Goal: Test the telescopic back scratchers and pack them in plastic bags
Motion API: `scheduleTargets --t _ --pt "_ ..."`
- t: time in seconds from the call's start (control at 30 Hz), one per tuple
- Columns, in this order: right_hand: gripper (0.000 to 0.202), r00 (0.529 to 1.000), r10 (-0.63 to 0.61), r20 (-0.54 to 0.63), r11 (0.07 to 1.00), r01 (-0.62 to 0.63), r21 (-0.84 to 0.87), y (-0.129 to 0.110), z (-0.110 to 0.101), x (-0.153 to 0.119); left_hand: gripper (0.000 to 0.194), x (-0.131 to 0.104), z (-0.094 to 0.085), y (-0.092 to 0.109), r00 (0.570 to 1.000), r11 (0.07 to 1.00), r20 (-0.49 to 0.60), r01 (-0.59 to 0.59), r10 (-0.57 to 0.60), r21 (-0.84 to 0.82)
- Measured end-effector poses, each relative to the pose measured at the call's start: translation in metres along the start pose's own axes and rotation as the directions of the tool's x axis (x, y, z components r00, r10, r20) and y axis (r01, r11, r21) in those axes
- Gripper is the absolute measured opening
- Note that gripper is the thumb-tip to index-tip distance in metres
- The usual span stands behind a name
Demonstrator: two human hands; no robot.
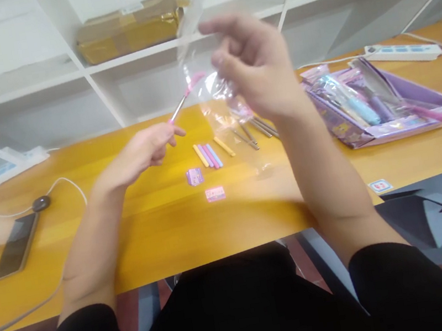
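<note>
My left hand is closed on a slim pen with a metallic shaft and a pink top, tilted up to the right. The pink top overlaps a clear plastic bag. My right hand is raised higher, fingers bent at the bag's upper part; motion blurs both. Below lie several pastel sticks in yellow, pink, purple and blue, with thin metallic rods to their right. A purple card and a pink card rest nearer the front edge.
A purple box with wrapped pens stands at the right, a power strip behind it. Left are another power strip, a black round device, a phone and cables. A taped package sits on the shelf.
</note>
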State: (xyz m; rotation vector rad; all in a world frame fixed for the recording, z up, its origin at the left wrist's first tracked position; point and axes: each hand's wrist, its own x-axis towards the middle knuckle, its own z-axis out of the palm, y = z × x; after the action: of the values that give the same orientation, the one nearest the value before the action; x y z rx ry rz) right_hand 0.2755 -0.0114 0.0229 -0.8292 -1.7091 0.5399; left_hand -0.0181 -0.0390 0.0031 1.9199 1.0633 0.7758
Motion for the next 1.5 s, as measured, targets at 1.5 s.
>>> scheduleTargets --t 1.5 --pt "0.034 0.824 -0.031 0.566 0.964 -0.124 0.234 -0.054 -0.047 -0.028 0.047 -0.029 0.031 0.049 0.790 0.659 -0.475 -0.598 0.389 -0.456"
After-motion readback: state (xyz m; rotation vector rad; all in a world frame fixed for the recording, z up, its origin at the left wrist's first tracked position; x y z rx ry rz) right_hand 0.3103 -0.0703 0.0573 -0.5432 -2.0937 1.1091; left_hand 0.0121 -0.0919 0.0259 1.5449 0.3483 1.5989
